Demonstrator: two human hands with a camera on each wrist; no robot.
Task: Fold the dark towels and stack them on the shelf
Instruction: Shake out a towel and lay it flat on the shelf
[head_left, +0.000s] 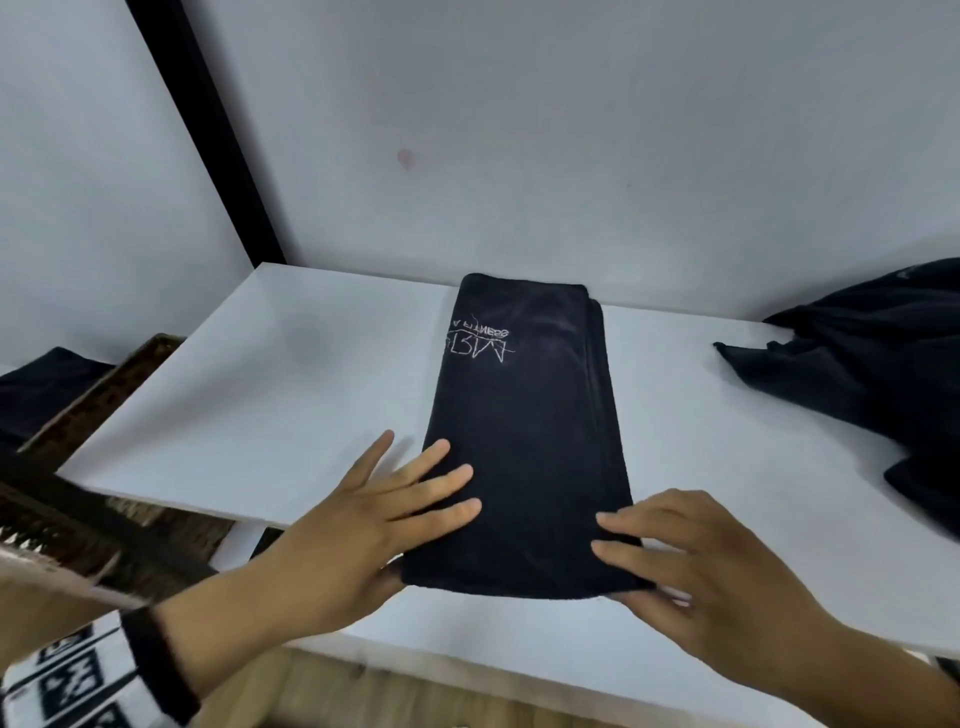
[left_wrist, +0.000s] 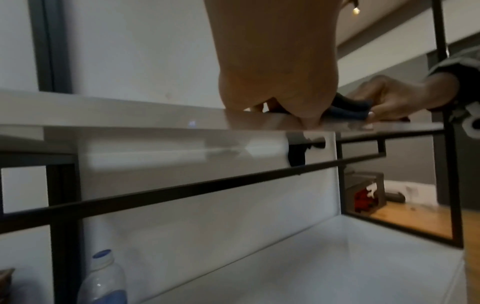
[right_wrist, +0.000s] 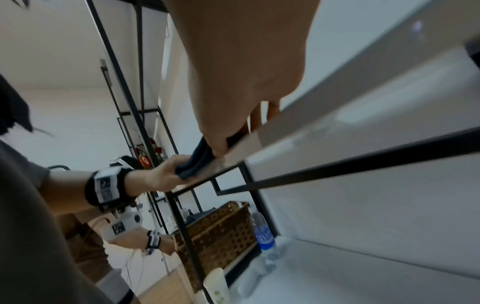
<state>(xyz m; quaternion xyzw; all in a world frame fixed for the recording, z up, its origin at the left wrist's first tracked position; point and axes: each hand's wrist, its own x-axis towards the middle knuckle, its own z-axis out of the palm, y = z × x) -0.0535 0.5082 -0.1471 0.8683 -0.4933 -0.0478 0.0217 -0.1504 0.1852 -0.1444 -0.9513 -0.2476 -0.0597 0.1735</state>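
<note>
A folded dark towel (head_left: 524, 426) with pale stitched lettering lies lengthwise on the white shelf (head_left: 260, 389), its far end near the back wall. My left hand (head_left: 363, 519) lies flat on its near left corner with straight, spread fingers. My right hand (head_left: 701, 571) rests on the near right corner, fingers only slightly bent. In the left wrist view both thumbs sit at shelf level against the towel's (left_wrist: 348, 102) near edge. The right wrist view shows the layered towel edge (right_wrist: 200, 162) between the two hands.
A loose heap of dark towels (head_left: 872, 364) lies at the shelf's right end. A wicker basket (head_left: 93, 415) holding dark cloth stands lower left. A black frame post (head_left: 208, 135) rises at the back left. A water bottle (right_wrist: 265, 236) stands on the shelf below.
</note>
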